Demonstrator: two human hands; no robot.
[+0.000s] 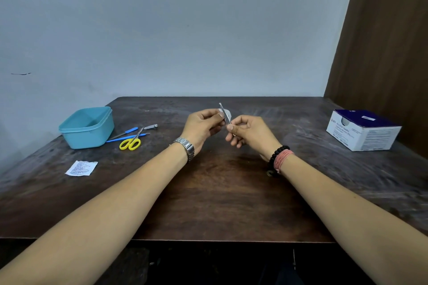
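Note:
Above the middle of the dark wooden table point(220, 192), both my hands meet around a thin metal tool point(225, 113) that points up and slightly left. My right hand point(247, 133) pinches its lower end between thumb and forefinger. My left hand point(203, 126), with a metal watch on the wrist, pinches a small white pad point(228, 113) against the tool's blade. Most of the pad is hidden behind the fingers and the tool.
At the left stand a light blue plastic tub point(88, 127), yellow-handled scissors point(130, 142), two blue-handled tools point(126, 134) and a nail clipper point(151, 126). A torn white wrapper point(81, 168) lies near the left edge. A white and blue swab box point(363, 131) sits at the right.

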